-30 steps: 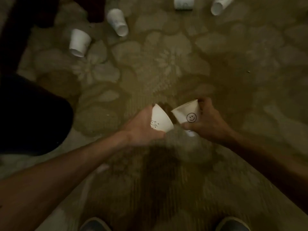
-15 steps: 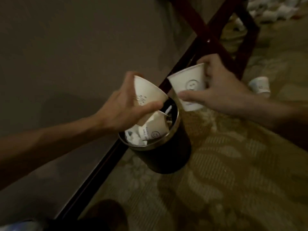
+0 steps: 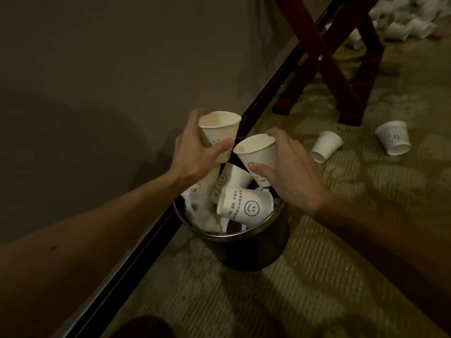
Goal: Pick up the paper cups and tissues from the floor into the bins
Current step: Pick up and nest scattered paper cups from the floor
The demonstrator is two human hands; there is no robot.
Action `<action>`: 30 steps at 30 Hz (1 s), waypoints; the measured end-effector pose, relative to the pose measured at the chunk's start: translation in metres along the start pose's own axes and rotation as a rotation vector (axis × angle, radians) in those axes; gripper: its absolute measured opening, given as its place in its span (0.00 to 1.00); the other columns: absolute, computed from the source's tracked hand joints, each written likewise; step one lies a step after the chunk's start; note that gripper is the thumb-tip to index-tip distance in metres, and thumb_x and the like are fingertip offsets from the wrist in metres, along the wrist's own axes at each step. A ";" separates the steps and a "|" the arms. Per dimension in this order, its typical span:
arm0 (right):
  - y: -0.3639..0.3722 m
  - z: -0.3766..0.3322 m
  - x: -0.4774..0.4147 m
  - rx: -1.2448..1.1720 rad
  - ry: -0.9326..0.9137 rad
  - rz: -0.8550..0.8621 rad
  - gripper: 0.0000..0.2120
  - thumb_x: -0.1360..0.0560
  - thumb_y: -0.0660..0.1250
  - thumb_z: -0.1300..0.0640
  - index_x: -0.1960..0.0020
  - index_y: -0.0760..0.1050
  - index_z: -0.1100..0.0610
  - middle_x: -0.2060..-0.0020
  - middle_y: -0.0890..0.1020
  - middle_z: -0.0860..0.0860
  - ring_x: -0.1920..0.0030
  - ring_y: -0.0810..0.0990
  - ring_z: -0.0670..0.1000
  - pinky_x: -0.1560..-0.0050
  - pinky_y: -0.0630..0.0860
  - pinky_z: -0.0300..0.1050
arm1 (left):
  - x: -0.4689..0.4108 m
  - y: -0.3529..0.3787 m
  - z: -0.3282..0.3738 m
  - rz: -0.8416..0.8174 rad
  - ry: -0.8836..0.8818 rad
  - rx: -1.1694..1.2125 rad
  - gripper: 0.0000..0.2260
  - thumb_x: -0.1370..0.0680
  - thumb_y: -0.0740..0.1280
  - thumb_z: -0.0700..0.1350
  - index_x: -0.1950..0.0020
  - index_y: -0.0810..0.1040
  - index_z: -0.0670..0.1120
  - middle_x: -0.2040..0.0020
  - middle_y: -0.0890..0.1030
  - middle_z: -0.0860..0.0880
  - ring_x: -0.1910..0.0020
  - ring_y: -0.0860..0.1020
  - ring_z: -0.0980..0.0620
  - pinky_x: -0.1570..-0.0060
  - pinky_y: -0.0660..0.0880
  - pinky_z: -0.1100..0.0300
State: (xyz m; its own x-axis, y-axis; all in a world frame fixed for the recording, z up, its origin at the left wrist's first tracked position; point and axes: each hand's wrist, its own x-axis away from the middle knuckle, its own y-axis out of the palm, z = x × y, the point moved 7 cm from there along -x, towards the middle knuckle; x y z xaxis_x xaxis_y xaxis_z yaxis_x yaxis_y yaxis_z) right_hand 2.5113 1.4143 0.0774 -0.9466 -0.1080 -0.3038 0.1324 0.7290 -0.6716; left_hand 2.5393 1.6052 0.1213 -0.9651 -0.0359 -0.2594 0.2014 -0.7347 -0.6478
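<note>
Both hands over the bin [image 3: 258, 250], one paper cup each.

Left hand [image 3: 195, 154]: fingers curled round the left cup [image 3: 220, 130], thumb across the near side, other fingers behind it. The cup sticks out above the grip, mouth up and roughly upright, above the bin's far-left edge.

Right hand [image 3: 292, 176]: pinches the right cup [image 3: 257, 152], thumb on the near wall, fingers over the far side by the rim. The cup sits to the left of the palm, tilted, mouth facing up-left. It's above the bin's far side. The two cups are just beside each other (can't tell if the rims touch).

Bin is dark with a metal rim and stands on the patterned carpet [image 3: 317, 289], against the baseboard [image 3: 136, 250]. Inside: a smiley cup [image 3: 246, 208] on its side on top, another cup [image 3: 233, 178] leaning behind it, and crumpled tissues [image 3: 203, 217] on the left.

On the floor to the right of the bin: a tipped cup [image 3: 325, 146] and, further right, an upside-down cup [image 3: 393, 137]. A pile of cups and tissues [image 3: 405, 23] lies far back, past the dark wooden table legs [image 3: 341, 69].
</note>
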 end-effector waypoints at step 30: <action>-0.102 0.106 -0.060 0.213 0.247 -0.341 0.15 0.24 0.65 0.48 0.68 0.70 0.50 0.71 0.74 0.46 0.70 0.72 0.43 0.70 0.65 0.41 | -0.069 0.119 0.122 -0.367 0.242 -0.243 0.21 0.20 0.59 0.55 0.73 0.69 0.50 0.76 0.70 0.53 0.75 0.70 0.55 0.73 0.65 0.58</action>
State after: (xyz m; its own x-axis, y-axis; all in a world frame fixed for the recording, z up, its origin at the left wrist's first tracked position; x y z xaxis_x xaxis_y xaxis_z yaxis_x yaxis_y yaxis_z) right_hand 2.5861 1.2745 0.0929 -0.9848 -0.1339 0.1107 -0.1651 0.5224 -0.8366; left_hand 2.6093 1.4379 0.1492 -0.9191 0.3744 -0.1228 -0.0833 -0.4893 -0.8681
